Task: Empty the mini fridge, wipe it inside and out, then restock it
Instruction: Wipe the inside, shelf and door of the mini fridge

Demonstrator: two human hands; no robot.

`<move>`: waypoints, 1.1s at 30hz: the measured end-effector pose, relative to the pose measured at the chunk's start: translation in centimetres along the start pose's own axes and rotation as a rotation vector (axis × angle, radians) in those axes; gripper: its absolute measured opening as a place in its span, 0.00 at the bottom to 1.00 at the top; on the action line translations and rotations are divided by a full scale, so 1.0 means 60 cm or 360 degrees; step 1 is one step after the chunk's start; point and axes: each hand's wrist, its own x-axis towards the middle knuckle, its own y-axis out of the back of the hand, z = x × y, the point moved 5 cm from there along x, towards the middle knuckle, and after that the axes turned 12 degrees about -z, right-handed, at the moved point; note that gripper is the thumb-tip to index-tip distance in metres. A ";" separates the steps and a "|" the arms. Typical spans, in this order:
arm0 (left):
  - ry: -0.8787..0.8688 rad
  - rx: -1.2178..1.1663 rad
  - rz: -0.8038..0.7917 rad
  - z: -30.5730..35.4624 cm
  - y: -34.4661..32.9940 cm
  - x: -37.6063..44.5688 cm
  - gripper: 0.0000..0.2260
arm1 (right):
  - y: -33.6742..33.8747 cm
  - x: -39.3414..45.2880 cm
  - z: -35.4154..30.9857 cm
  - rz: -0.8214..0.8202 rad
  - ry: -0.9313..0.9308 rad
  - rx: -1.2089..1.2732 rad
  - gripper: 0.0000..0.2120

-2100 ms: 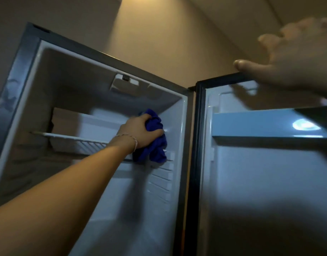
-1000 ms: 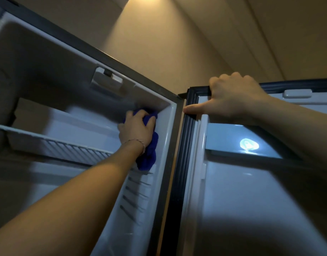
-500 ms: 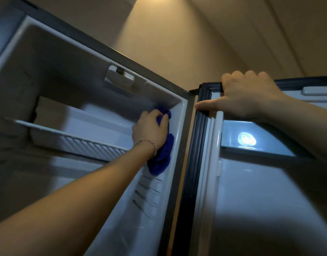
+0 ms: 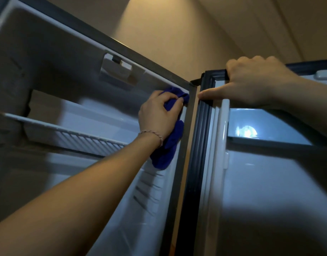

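Since half a second ago, our left hand (image 4: 158,115) has carried the blue cloth (image 4: 168,145) up into the top right inner corner of the mini fridge (image 4: 48,52), fingers curled round it. Our right hand (image 4: 251,84) grips the open door (image 4: 270,191) top edge.

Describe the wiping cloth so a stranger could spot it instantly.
Start at the open mini fridge and follow its inner right wall up to the top front corner. There the left hand grips a crumpled blue cloth. It is the only deep-blue thing against the pale liner.
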 end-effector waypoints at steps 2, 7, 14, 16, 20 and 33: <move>-0.0007 0.0030 0.0014 -0.006 -0.001 0.002 0.09 | 0.000 0.001 -0.001 0.0007 -0.0007 -0.0010 0.44; 0.0128 0.0089 0.0072 -0.026 -0.005 0.010 0.11 | 0.000 -0.001 0.001 -0.0005 -0.0014 -0.0022 0.44; 0.0492 0.0217 -0.0056 -0.082 -0.016 0.022 0.12 | -0.002 -0.002 0.004 0.0033 -0.0054 -0.0004 0.50; 0.0585 0.0261 -0.0116 -0.092 -0.017 0.016 0.11 | -0.001 -0.002 0.004 0.0033 -0.0055 0.0009 0.50; 0.0600 0.0304 -0.0175 -0.078 -0.012 -0.001 0.11 | -0.002 -0.003 0.003 0.0020 -0.0054 0.0029 0.51; -0.0045 0.0017 0.0108 0.030 -0.003 -0.084 0.08 | 0.000 -0.011 0.000 -0.0019 -0.0043 0.0069 0.51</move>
